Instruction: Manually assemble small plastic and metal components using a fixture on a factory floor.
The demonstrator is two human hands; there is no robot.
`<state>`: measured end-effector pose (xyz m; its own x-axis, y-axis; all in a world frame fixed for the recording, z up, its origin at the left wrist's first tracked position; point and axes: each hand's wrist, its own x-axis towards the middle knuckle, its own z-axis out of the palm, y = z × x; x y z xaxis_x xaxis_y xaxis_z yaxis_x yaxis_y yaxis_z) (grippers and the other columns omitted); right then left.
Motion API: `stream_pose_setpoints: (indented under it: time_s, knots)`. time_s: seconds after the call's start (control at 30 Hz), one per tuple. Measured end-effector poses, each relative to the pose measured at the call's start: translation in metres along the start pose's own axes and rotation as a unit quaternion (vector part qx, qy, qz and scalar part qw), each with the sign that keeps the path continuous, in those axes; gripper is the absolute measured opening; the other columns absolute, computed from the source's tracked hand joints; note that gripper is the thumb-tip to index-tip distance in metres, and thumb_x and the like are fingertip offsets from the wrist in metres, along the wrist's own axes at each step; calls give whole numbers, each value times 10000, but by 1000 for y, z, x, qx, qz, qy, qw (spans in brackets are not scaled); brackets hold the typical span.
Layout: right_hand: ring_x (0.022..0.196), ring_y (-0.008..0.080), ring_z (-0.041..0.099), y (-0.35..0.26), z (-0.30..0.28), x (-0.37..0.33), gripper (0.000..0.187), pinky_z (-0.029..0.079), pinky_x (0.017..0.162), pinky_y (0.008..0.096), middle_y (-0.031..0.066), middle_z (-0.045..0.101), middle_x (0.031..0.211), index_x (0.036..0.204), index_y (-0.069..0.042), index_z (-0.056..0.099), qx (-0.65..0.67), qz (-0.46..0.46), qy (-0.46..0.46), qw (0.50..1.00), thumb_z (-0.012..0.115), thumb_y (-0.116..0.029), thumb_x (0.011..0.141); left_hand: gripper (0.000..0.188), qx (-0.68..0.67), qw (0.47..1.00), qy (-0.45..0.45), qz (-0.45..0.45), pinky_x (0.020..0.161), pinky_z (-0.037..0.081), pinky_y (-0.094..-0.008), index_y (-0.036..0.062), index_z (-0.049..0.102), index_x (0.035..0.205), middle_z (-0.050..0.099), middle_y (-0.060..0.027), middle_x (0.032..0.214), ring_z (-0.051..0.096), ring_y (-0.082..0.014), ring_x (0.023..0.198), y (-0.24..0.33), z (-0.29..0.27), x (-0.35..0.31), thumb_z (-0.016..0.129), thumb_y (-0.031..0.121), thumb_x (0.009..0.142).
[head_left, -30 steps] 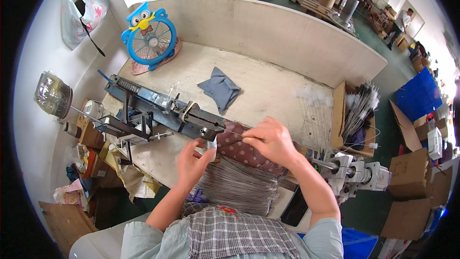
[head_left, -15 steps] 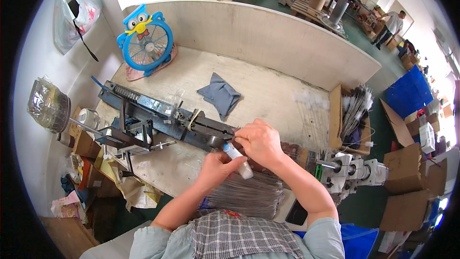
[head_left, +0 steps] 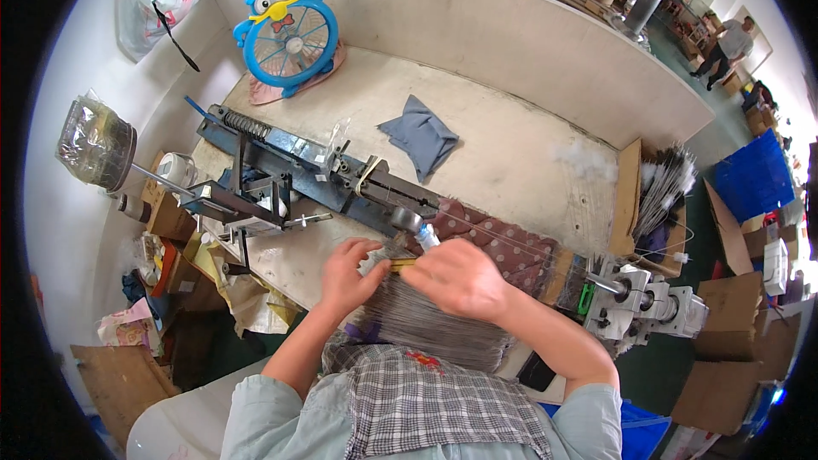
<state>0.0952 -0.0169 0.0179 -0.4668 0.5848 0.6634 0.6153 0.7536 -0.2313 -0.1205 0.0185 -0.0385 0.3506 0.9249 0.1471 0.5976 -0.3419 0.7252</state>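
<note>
Newly out of the left hand (head_left: 348, 273): one white bottle (head_left: 429, 238), blue-ended, gripped there half a second earlier. It showed between the right hand (head_left: 462, 279) and the near end of a black metal machine (head_left: 294, 159). Right hand: blurred, fingers bent; whether it held the bottle could not be told. Left hand: bare, thumb and fingers parted, near a yellow strip (head_left: 400, 263). By judgement, the change freed the left hand for the wire work. Item: sheaf of thin grey wires (head_left: 434, 328), on the person's side of both hands.

Surface: pale table (head_left: 528, 153), bearing a brown dotted cloth (head_left: 504, 247), a grey cloth (head_left: 423, 138) and a blue fan (head_left: 294, 44), with a panel (head_left: 511, 41) behind. Room: cardboard box (head_left: 628, 192) of wires at right; hanging plastic bag (head_left: 153, 13) at left; one person (head_left: 731, 41) standing far off.
</note>
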Motion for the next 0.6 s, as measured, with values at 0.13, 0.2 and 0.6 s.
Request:
stream_pose_setpoints:
  time_s: [0.13, 0.2, 0.6]
  knots:
    - [623, 118, 522, 17, 62, -9, 183, 399, 552, 253, -15, 501, 675, 879, -81, 594, -7, -143, -77, 987, 562, -100, 700, 262, 52, 992, -64, 96, 702, 474, -355, 76, 648, 895, 605, -88, 888, 579, -285, 838, -8, 15, 9, 657, 86, 634]
    - [615, 108, 506, 17, 75, -6, 183, 383, 547, 245, -20, 471, 663, 887, -87, 588, -28, -151, -44, 987, 555, -121, 710, 215, 53, 992, -45, 105, 690, 473, -354, 73, 657, 862, 603, -85, 874, 580, -280, 824, -16, 14, 10, 661, 77, 647]
    - [779, 220, 565, -26, 67, 14, 212, 473, 636, 349, 60, 512, 842, 930, -62, 553, 26, 110, -148, 982, 577, -69, 719, 205, 117, 974, 65, 184, 619, 465, -339, 61, 667, 842, 596, -88, 799, 572, -265, 711, -7, -37, -15, 765, 115, 670]
